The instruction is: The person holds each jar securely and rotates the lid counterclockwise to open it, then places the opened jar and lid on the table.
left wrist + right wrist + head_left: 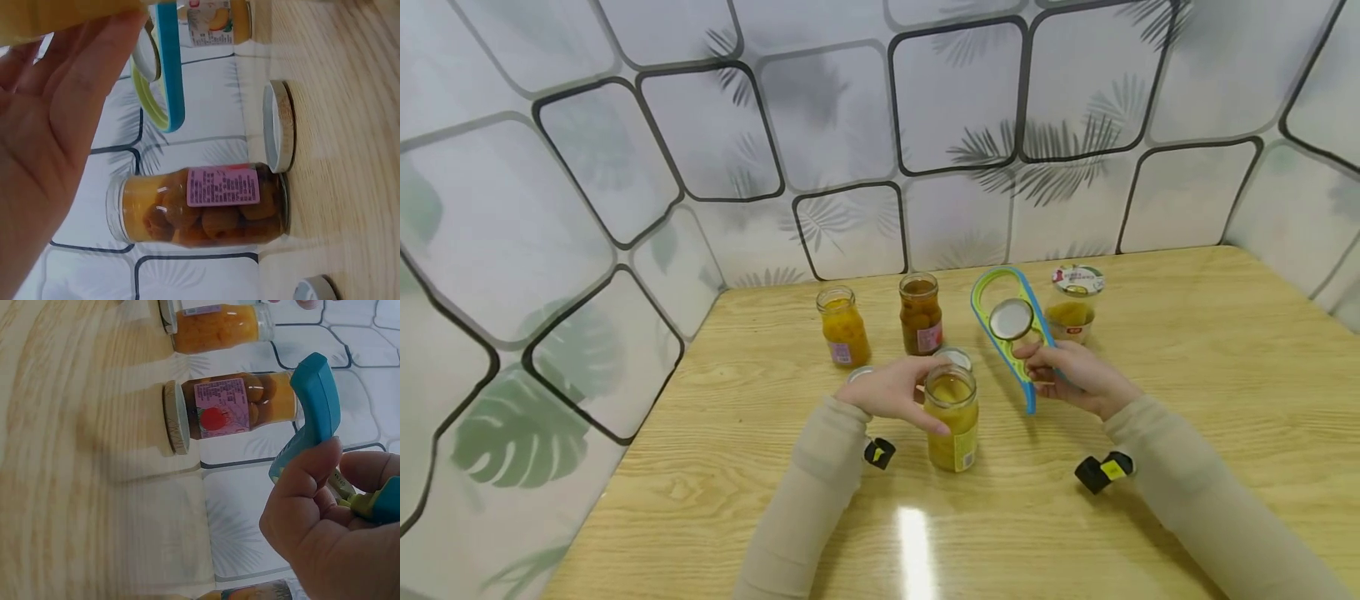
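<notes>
My left hand (898, 390) grips an open glass jar (953, 425) of yellow fruit, thumb along its near side and fingers behind it. The jar stands upright with no lid on its mouth. To its right, my right hand (1078, 375) holds a blue-and-green jar opener (1033, 392) tilted above the table. A round metal lid (1011, 319) lies against the opener, just above the fingers of that hand. In the right wrist view, the thumb and fingers are curled round the blue handle (319, 394), and part of the lid's edge shows between them.
Behind stand an open jar of orange fruit (844, 329) and an open jar of dark fruit (921, 317). A lidded cup of yellow fruit (1071, 312) is at the back right. One lid (955, 358) lies behind the gripped jar, another (859, 373) behind the left hand. A patterned curtain (835, 108) encloses the table.
</notes>
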`<state>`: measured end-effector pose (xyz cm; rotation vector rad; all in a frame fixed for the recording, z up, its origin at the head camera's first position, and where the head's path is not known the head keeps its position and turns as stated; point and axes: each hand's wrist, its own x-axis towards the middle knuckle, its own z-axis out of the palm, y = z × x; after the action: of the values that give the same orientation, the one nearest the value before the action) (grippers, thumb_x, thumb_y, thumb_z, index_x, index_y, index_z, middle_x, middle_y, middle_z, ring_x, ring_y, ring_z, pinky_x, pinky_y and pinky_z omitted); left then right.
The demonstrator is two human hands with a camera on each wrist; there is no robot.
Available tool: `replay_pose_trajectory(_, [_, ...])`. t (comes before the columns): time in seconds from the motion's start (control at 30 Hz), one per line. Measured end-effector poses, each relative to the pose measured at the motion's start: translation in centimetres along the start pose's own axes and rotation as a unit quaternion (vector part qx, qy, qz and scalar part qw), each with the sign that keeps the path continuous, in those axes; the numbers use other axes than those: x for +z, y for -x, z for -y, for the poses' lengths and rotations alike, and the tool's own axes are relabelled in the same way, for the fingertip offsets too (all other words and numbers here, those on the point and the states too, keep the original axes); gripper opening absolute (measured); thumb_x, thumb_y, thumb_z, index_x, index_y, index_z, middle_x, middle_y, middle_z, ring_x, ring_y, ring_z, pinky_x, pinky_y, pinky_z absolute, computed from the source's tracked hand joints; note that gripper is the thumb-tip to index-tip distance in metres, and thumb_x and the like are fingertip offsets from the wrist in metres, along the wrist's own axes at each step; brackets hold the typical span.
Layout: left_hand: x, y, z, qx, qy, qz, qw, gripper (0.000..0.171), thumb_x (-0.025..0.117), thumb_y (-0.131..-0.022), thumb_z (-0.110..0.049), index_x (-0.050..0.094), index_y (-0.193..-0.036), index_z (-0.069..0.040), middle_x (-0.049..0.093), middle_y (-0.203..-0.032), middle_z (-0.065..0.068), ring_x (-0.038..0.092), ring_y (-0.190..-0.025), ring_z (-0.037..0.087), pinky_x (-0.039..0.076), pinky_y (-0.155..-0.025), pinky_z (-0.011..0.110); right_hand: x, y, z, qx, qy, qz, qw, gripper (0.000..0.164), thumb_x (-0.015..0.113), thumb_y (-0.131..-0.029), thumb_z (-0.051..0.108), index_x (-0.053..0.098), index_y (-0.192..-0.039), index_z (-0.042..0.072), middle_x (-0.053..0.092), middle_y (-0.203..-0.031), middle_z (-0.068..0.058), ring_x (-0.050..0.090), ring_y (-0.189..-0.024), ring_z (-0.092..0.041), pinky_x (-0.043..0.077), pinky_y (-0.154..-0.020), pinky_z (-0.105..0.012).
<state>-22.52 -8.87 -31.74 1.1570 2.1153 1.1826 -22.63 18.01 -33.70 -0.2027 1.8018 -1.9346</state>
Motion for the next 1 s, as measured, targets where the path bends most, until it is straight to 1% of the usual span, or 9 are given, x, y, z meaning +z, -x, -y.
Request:
replay_pose_trajectory(0.13, [0.6,-0.7,-0.4,0.01,0.0,-0.034,0.9994,0.053,0.076,-0.069,-0.009,0.05,-0.116,-0.007,0.053,-0.111,0.001,0.049,-0.101,0.01,0.047,-0.079,0.028,-0.3,0.4,0.4,-0.012,-0.018,-0.002,1.0,0.017,0.039,-0.09,0.004,0.052,-0.1,0.003,0.045,-0.079,-0.003,0.044,-0.064,-0.01,0.044,-0.06,-0.024])
replay_pose_trajectory(0.27, [1.2,-1.3,-0.3,0.014,-0.007,-0.098,0.9951,0.049,0.076,-0.069,-0.012,0.053,-0.112,-0.008,0.052,-0.108,0.0,0.048,-0.1,0.01,0.049,-0.074,0.026,-0.4,0.7,0.8,-0.025,-0.047,0.006,0.999,0.019,0.038,-0.091,0.003,0.056,-0.097,0.005,0.046,-0.077,-0.002,0.044,-0.063,-0.01,0.043,-0.058,-0.024])
replay_pose_trajectory(0.3, [1.3,-1.4,-0.8,0.004,-0.015,-0.115,0.9932,0.048,0.076,-0.07,-0.012,0.054,-0.112,-0.007,0.052,-0.107,0.001,0.048,-0.099,0.012,0.048,-0.075,0.026,-0.4,0.8,0.9,-0.027,-0.051,0.008,0.998,0.02,0.037,-0.092,0.004,0.056,-0.097,0.006,0.046,-0.076,-0.002,0.043,-0.063,-0.01,0.043,-0.058,-0.024])
replay_pose_trajectory(0.43, [1.8,-2.5,-0.9,-0.058,-0.051,-0.194,0.9779,0.051,0.077,-0.069,-0.022,0.054,-0.113,-0.011,0.055,-0.106,-0.003,0.05,-0.101,0.016,0.046,-0.081,0.03,-0.4,1.4,1.6,-0.043,-0.06,0.018,0.997,0.019,0.034,-0.095,0.008,0.051,-0.102,0.004,0.046,-0.076,-0.001,0.043,-0.063,-0.009,0.042,-0.059,-0.024])
replay_pose_trajectory(0.5, [1.9,-3.2,-1.0,-0.1,-0.055,-0.227,0.967,0.051,0.077,-0.068,-0.027,0.053,-0.111,-0.014,0.055,-0.107,-0.004,0.05,-0.103,0.021,0.044,-0.083,0.034,-0.4,1.7,2.1,-0.053,-0.066,0.019,0.996,0.019,0.034,-0.095,0.01,0.05,-0.103,0.004,0.046,-0.076,-0.001,0.043,-0.063,-0.008,0.043,-0.059,-0.023])
replay_pose_trajectory(0.57, [1.9,-4.0,-0.5,-0.124,-0.044,-0.253,0.9583,0.051,0.077,-0.067,-0.03,0.051,-0.109,-0.017,0.055,-0.108,-0.005,0.05,-0.106,0.022,0.044,-0.083,0.036,-0.6,2.1,2.5,-0.06,-0.072,0.02,0.995,0.018,0.034,-0.095,0.01,0.049,-0.103,0.004,0.046,-0.079,-0.001,0.043,-0.063,-0.008,0.043,-0.06,-0.022])
replay_pose_trajectory(0.67, [1.8,-5.2,-0.7,-0.145,-0.033,-0.273,0.9505,0.048,0.076,-0.068,-0.03,0.05,-0.106,-0.016,0.054,-0.11,-0.003,0.049,-0.107,0.023,0.045,-0.083,0.036,-0.8,2.5,2.9,-0.07,-0.07,0.017,0.995,0.018,0.034,-0.096,0.011,0.048,-0.105,0.004,0.046,-0.079,-0.001,0.043,-0.064,-0.008,0.042,-0.06,-0.022])
replay_pose_trajectory(0.77, [1.6,-6.5,-0.8,-0.153,-0.028,-0.279,0.9477,0.048,0.075,-0.07,-0.029,0.05,-0.108,-0.015,0.054,-0.112,-0.001,0.049,-0.108,0.023,0.044,-0.084,0.036,-0.9,2.8,3.2,-0.069,-0.069,0.002,0.995,0.018,0.035,-0.095,0.012,0.048,-0.105,0.004,0.046,-0.079,-0.001,0.043,-0.065,-0.009,0.043,-0.062,-0.023])
replay_pose_trajectory(1.0, [1.5,-9.2,-0.5,-0.142,-0.033,-0.3,0.9428,0.05,0.073,-0.072,-0.028,0.05,-0.113,-0.011,0.053,-0.115,0.003,0.05,-0.107,0.024,0.043,-0.086,0.032,-0.8,3.1,3.6,-0.06,-0.088,-0.034,0.994,0.023,0.038,-0.094,0.012,0.039,-0.113,-0.001,0.048,-0.083,-0.003,0.046,-0.067,-0.009,0.045,-0.064,-0.023])
